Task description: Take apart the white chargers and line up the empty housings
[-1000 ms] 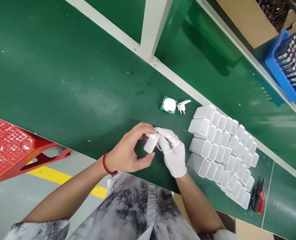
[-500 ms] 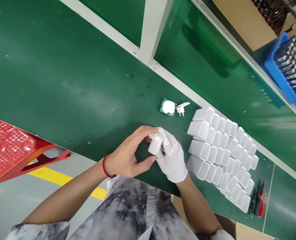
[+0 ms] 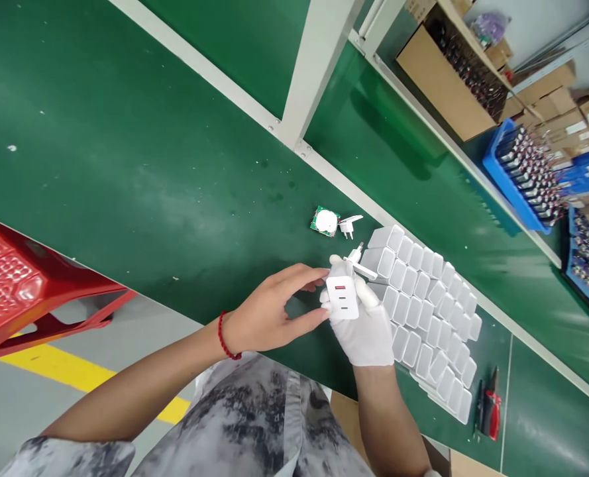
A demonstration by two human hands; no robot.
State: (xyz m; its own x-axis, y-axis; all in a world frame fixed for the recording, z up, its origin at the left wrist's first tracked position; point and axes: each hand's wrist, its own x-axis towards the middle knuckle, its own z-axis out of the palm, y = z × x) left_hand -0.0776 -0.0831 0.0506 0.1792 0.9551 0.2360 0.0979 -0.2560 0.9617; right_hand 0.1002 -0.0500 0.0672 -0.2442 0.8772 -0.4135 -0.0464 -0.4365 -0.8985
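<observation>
In my gloved right hand (image 3: pixel 364 324) is a white USB charger (image 3: pixel 342 303), its port face turned toward me, with one red slot and two narrow dark ones. A white plug end plate (image 3: pixel 361 266) with pins juts out at the charger's far side, set at an angle to the body. The bare thumb and fingers of my left hand (image 3: pixel 269 311) are closed at the charger's left edge. Beyond the hands, a green circuit board with a white pad (image 3: pixel 325 221) lies wired to another white plug piece (image 3: pixel 348 226).
Several rows of white charger shells (image 3: pixel 423 298) stand right of my hands. Red-handled pliers (image 3: pixel 493 414) lie farther right. A raised shelf holds a blue bin (image 3: pixel 503 159) of parts and a cardboard box (image 3: pixel 443 86). A red stool (image 3: pixel 36 291) is at the left.
Both hands and the charger have shifted right. The charger has turned so its port face and plug plate now show. The camera view has shifted too.
</observation>
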